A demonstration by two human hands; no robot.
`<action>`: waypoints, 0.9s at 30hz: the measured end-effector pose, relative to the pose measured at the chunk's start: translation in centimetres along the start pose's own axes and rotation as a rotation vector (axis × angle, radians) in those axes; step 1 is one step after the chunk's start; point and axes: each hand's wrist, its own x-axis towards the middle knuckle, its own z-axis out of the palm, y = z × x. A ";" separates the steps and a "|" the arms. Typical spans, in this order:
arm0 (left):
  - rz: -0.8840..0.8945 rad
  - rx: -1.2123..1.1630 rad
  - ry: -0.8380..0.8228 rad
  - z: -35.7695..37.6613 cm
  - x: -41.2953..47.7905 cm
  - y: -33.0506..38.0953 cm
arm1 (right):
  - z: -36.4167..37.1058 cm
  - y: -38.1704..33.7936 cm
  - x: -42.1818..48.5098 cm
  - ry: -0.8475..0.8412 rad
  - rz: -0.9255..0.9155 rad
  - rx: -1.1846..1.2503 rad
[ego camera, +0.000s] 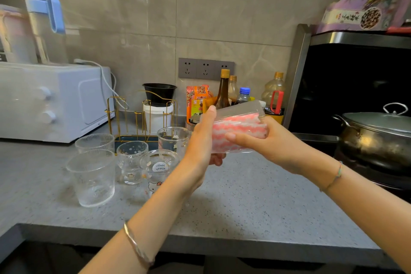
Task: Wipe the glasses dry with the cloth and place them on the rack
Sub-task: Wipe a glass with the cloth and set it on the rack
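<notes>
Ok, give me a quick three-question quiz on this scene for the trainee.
1. True or false: the left hand and right hand both hold one glass.
2. How many other glasses stand on the counter?
3. The cloth is: A) on the rack B) in the held glass C) flat on the counter.
Key: 1 true; 2 five; 3 B.

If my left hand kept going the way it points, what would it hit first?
Likely the brown sauce bottle, past the left hand and the glass it holds; depth is unclear.
</notes>
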 end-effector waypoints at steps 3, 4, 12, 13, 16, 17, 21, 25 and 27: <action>0.167 0.043 0.061 0.2 0.2 -0.9 | 0.1 0.1 0.2 0.006 0.012 0.041; 0.224 0.049 0.063 0.2 0.2 -1.1 | 0.2 -0.1 0.1 0.015 0.033 0.013; 0.638 0.155 -0.012 -0.3 0.0 -2.3 | -0.3 -0.9 -0.1 0.002 0.085 0.169; 0.635 0.154 -0.029 -0.3 0.0 -2.3 | -0.4 -0.7 0.1 0.008 0.076 0.128; 0.523 0.168 -0.065 -0.4 -0.2 -1.7 | -0.7 -0.5 0.1 0.041 0.031 0.083; 0.447 0.189 -0.074 -0.5 -0.3 -1.2 | -0.9 -0.5 0.1 0.055 0.026 0.083; -0.086 0.041 -0.196 -1.0 -0.2 0.2 | -0.6 -0.2 -0.5 0.080 -0.049 -0.032; -0.185 -0.063 -0.078 -0.7 -0.5 0.0 | 0.3 0.1 -1.0 0.170 0.011 -0.153; -0.090 -0.063 -0.016 -0.3 -0.6 -0.3 | 0.4 0.8 -0.6 0.200 0.055 -0.173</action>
